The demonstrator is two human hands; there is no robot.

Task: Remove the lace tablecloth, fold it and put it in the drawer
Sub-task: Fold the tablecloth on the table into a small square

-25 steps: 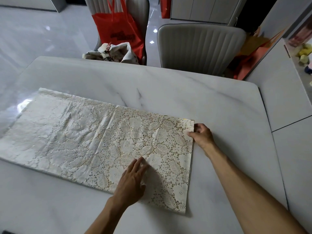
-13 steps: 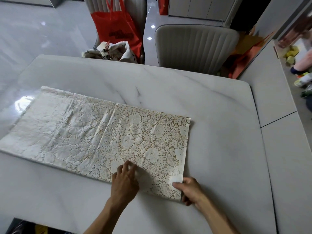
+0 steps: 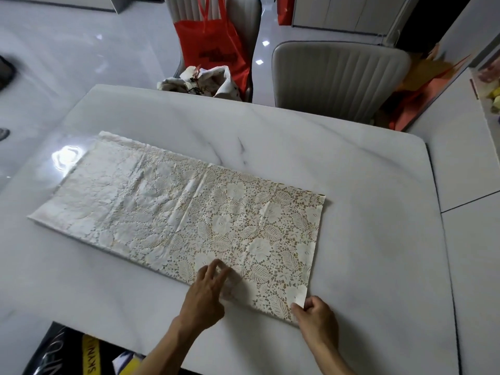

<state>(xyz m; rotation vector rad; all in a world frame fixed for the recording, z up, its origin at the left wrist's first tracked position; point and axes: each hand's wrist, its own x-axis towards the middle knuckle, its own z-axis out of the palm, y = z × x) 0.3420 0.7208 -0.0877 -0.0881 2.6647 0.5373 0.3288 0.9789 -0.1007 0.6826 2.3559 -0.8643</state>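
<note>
The cream lace tablecloth (image 3: 189,212), folded into a long strip, lies flat and slanted across the white marble table (image 3: 365,185). My left hand (image 3: 205,296) rests on the cloth's near edge, fingers slightly spread and pressing the lace down. My right hand (image 3: 316,315) pinches the near right corner of the cloth, and that corner is lifted a little off the table. No drawer is in view.
Two grey padded chairs stand behind the table, one (image 3: 335,74) at the back right. A red bag (image 3: 213,47) and a crumpled white bag (image 3: 205,82) sit on the other chair. A black and yellow package (image 3: 73,353) lies below the table's near edge.
My right hand left the cloth's far right corner, came down to the near right corner and took hold of it. My left hand slid back to the near edge.
</note>
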